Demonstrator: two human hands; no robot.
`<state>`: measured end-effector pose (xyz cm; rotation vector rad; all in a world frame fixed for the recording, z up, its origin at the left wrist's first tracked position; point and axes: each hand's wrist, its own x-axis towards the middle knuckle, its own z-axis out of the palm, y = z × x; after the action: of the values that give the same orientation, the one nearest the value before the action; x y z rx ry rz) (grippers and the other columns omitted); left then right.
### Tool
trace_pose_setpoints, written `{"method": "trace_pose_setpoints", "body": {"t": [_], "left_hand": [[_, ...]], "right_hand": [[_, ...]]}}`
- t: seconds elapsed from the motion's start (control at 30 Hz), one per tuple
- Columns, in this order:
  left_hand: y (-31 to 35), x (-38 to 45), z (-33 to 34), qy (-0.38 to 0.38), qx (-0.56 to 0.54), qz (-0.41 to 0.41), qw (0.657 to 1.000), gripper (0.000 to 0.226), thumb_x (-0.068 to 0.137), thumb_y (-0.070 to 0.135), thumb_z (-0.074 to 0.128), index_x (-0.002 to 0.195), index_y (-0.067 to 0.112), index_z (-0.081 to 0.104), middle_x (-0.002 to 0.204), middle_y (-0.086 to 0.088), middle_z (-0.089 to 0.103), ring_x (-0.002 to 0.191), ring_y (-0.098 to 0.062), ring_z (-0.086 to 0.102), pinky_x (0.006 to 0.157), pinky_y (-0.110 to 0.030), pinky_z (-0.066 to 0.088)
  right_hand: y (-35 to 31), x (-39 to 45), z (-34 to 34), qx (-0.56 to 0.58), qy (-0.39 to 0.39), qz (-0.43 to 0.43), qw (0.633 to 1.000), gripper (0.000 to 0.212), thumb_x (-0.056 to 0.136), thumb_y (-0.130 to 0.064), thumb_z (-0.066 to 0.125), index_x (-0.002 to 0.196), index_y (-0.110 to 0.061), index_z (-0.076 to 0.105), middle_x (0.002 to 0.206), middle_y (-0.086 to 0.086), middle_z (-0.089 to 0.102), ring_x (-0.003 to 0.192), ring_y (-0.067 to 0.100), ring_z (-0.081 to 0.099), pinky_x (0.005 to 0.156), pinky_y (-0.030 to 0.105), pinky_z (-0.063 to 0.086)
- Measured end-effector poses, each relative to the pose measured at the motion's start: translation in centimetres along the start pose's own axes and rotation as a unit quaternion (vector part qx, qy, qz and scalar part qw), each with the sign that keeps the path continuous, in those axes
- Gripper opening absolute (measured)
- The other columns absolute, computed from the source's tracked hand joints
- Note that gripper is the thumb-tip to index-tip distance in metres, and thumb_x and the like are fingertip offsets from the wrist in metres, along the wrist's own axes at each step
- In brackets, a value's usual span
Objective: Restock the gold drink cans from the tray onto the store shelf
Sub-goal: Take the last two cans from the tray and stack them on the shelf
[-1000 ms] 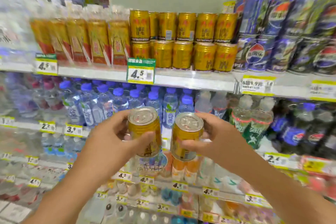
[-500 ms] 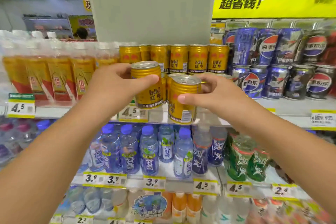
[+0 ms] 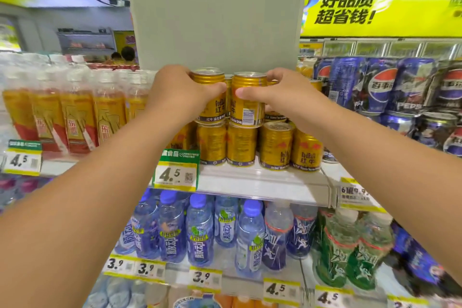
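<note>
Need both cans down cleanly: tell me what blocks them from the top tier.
Nothing visible. The left hand and right hand each hold a gold can directly over the bottom row of cans.

Both forearms bare — no sleeves showing — left hand (image 3: 178, 92) and right hand (image 3: 285, 92) ungloved.
</note>
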<state>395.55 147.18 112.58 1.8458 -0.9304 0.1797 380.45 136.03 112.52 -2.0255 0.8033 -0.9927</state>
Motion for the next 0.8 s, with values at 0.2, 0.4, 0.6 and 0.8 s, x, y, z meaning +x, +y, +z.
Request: {"method": "trace_pose_setpoints", "body": {"t": [0.2,0.4,0.6,0.8], "left_hand": [[0.0,0.9,1.6,0.025,0.033,-0.004,0.999,0.048,0.069,0.063,0.076,0.093,0.021,0.071,0.087,0.002,0.070,0.081,-0.021,0.066,0.063,-0.031,0.048],[-0.7,0.9,2.8,0.020,0.029,-0.007,0.999,0.047,0.073,0.059,0.075,0.099,0.021,0.071,0.090,0.003,0.069,0.080,-0.019,0.065,0.055,-0.027,0.045],[-1.1,0.4,3.6,0.069,0.039,0.021,0.997,0.069,0.078,0.058,0.074,0.130,0.016,0.057,0.103,0.005,0.057,0.091,-0.015,0.053,0.070,-0.030,0.040],[-2.3,0.1,3.4,0.070,0.016,0.052,0.996,0.074,0.078,0.061,0.073,0.134,0.016,0.054,0.125,-0.003,0.064,0.106,-0.018,0.060,0.076,-0.031,0.044]], "right_hand": [[0.4,1.3,0.9,-0.005,0.003,0.017,1.000,0.103,0.060,-0.056,0.088,0.145,-0.016,0.045,0.136,0.002,0.060,0.113,0.023,0.064,0.095,0.042,0.055],[0.9,1.9,1.5,-0.010,0.012,0.023,1.000,0.104,0.059,-0.057,0.089,0.144,-0.015,0.045,0.135,0.003,0.060,0.113,0.025,0.065,0.094,0.042,0.056],[1.7,2.2,2.1,-0.016,0.020,0.025,0.999,0.103,0.061,-0.058,0.087,0.145,-0.016,0.044,0.135,0.001,0.060,0.114,0.023,0.064,0.092,0.042,0.057],[2.0,2.1,2.6,-0.062,0.037,0.000,0.997,0.100,0.065,-0.065,0.081,0.146,-0.018,0.045,0.139,-0.001,0.058,0.121,0.020,0.059,0.098,0.041,0.054]]}}
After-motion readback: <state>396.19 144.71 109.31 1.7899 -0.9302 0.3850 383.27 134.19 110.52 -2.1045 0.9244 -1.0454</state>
